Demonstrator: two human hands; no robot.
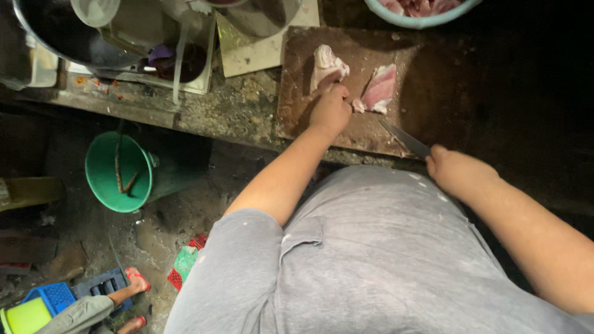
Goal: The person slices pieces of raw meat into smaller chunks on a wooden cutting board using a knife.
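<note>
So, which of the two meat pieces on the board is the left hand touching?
The left hand touches the paler meat piece on the cutting board; the pinker piece lies apart.

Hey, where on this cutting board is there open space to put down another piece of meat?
The cutting board is bare on its right side, between the right meat piece and the board's right edge, above the knife held by the right hand. The middle is crowded: the left hand touches the left meat piece. Left of it is a narrow bare strip.

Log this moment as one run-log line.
left hand: pressing on raw meat piece | right hand: gripping knife | surface: wooden cutting board
</note>
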